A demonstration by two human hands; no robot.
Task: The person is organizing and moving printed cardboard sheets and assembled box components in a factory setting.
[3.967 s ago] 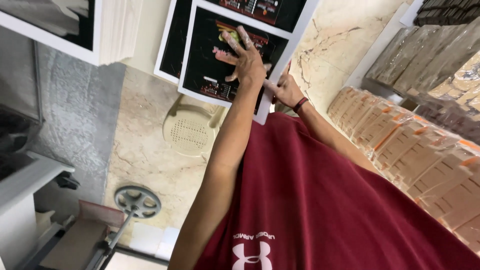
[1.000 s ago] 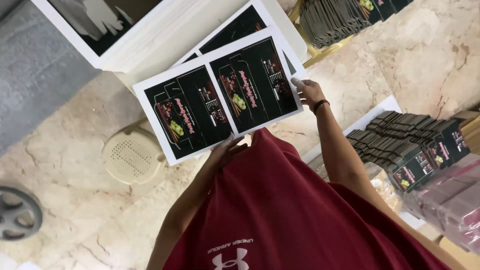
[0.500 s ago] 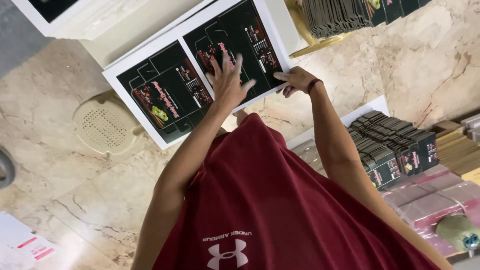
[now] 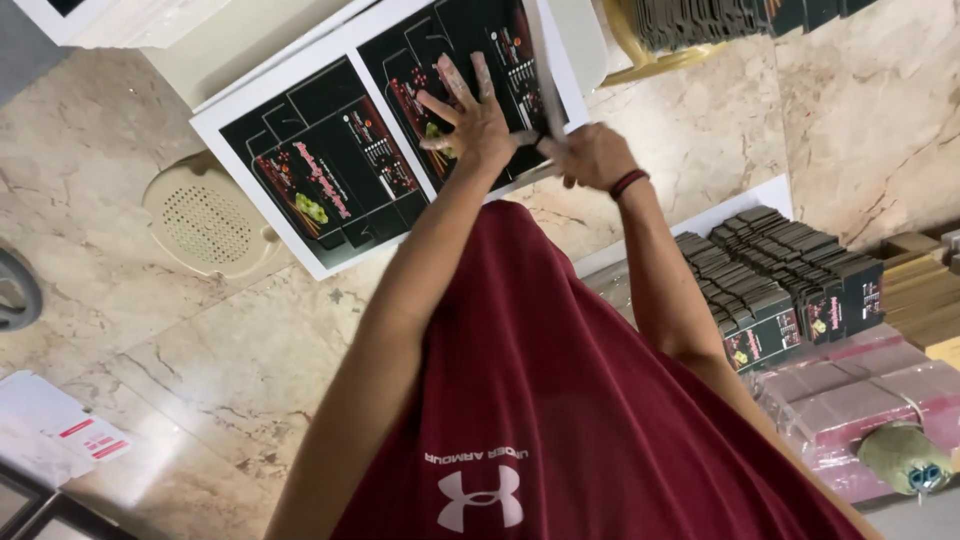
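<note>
A large printed sheet (image 4: 310,180), black with a white margin and two carton layouts, lies on top of a pale stack. My left hand (image 4: 470,120) presses flat on its right half with the fingers spread. My right hand (image 4: 590,155), with a dark band on the wrist, is closed on the sheet's right edge. That edge (image 4: 545,70) curls up off the stack. My maroon shirt fills the lower middle of the view.
A round beige perforated cover (image 4: 205,215) lies on the marble floor left of the sheet. Stacks of folded black cartons (image 4: 790,280) and pink wrapped bundles (image 4: 860,410) sit at the right. More dark cartons rest on a yellow stand (image 4: 640,50). Loose paper (image 4: 60,430) lies lower left.
My left hand has stayed spread on the sheet. My right hand has moved in beside it and taken the sheet's right edge, which now curls upward.
</note>
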